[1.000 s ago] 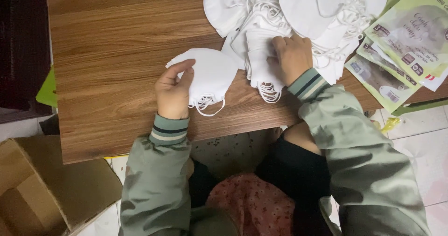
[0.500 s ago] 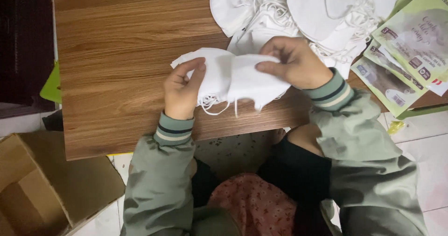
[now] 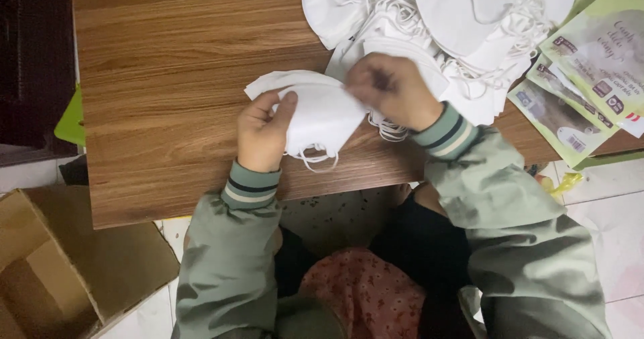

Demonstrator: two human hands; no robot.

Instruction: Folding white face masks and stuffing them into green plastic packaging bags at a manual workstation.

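Mask pile (image 3: 469,24) cut off at the top edge, loops tangled. Left hand (image 3: 260,134) and right hand (image 3: 392,91), fingers curled, both pinch a folded white mask (image 3: 320,114) over the wooden desk (image 3: 168,77), beside the pile. Green printed packets (image 3: 590,64) fanned at the desk's right edge; open cardboard box (image 3: 60,272) on the floor, lower left.

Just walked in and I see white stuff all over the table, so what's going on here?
A person seated at a wooden table holds a small stack of white face masks in both hands. The left hand grips the stack from the left, and the right hand presses on its right edge. A larger pile of masks with tangled ear loops lies at the far right of the table, beside green printed packets. An open cardboard box sits on the floor to the left.
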